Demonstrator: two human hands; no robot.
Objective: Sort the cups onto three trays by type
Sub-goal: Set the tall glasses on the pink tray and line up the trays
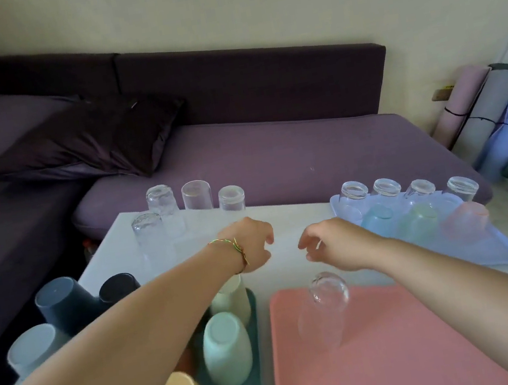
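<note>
Grip slack, holding nothing: left hand (249, 243) and right hand (332, 243) hang between clear glasses (196, 196) (four, far edge) and pink tray (404, 351)

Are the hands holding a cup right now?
No. The left hand and right hand both hover empty, fingers loosely curled, above the table.

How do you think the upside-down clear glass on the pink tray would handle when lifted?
The clear glass looks smooth, so probably slippery. It seems breakable if dropped. Tall and narrow, it may tip if nudged.
</note>
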